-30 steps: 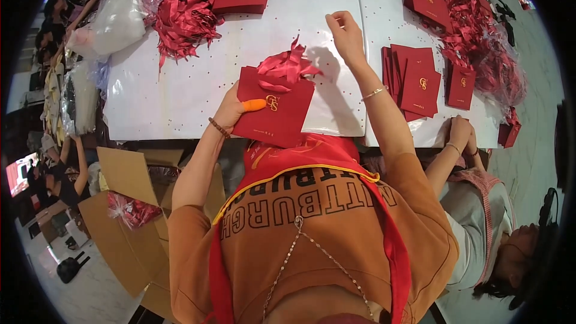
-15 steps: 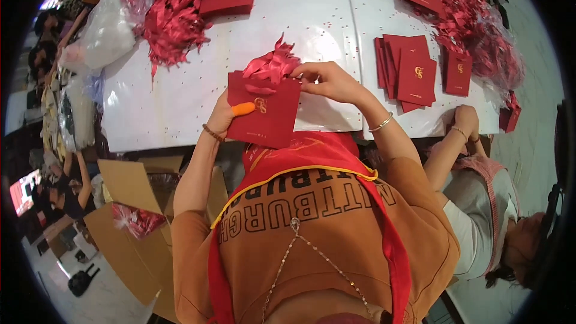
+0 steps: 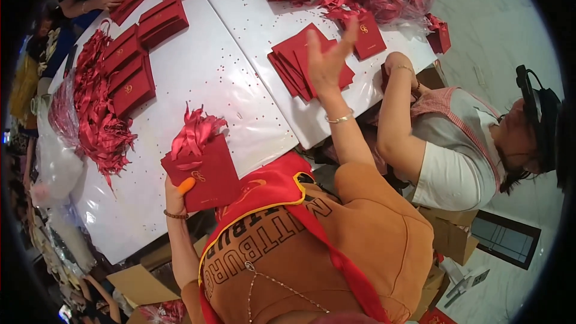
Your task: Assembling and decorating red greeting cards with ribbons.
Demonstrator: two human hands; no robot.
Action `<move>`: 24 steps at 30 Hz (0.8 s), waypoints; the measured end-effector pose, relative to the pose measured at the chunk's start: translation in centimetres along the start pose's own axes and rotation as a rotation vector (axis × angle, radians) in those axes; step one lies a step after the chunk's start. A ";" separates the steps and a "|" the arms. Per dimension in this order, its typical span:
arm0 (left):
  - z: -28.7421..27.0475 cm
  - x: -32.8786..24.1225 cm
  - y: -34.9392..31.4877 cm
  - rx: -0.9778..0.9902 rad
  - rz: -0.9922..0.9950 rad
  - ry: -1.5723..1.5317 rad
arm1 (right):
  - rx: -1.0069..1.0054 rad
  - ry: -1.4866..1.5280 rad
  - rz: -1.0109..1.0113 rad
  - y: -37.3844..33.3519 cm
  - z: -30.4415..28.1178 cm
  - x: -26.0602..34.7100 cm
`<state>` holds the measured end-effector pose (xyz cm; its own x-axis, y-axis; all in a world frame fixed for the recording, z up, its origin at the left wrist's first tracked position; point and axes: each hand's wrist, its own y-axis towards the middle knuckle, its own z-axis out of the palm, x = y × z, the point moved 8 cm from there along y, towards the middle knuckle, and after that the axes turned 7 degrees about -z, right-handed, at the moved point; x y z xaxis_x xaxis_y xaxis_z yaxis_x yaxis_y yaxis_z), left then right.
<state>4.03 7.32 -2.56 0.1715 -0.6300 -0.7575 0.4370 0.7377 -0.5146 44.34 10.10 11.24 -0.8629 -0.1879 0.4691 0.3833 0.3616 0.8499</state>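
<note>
My left hand (image 3: 175, 200) is closed on a flat red paper bag (image 3: 217, 171) with a gold emblem, an orange finger cot (image 3: 186, 186) covering its thumb. Loose red ribbons (image 3: 197, 129) bunch out over the bag's top edge. Whether more than one bag is in the grip, I cannot tell. My right hand (image 3: 327, 66) is raised with its fingers spread and nothing in them. It is over the right part of a fanned stack of red bags (image 3: 293, 72), and I cannot tell if it touches them.
Red ribbon heaps (image 3: 99, 120) and more red bags (image 3: 132, 87) lie on the white table (image 3: 198, 78). A co-worker (image 3: 462, 126) sits close on my right; another person's hand (image 3: 111, 1) touches bags at the far left. Cardboard boxes (image 3: 141, 282) stand below the table edge.
My right hand has left the ribbons at the bag's top and moved right, its fingers opening. The view has turned right. My left hand still holds the bag.
</note>
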 end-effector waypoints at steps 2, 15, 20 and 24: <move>-0.1 0.2 0.4 0.020 -0.009 0.040 | -0.022 -0.100 -0.047 0.8 -1.1 0.4; 1.1 0.1 2.0 -0.106 0.091 -0.097 | 1.665 0.575 0.551 -19.3 8.9 9.9; 1.4 1.1 1.8 -0.046 0.083 -0.049 | 1.631 0.808 0.866 -19.6 9.2 10.2; 2.7 0.6 1.2 -0.054 0.072 -0.023 | 1.546 1.045 0.958 -18.9 9.7 11.5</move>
<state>7.01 7.20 -2.52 0.2210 -0.5798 -0.7842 0.3744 0.7929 -0.4808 23.93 10.00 -1.76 0.0674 0.3524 0.9334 -0.5076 0.8175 -0.2720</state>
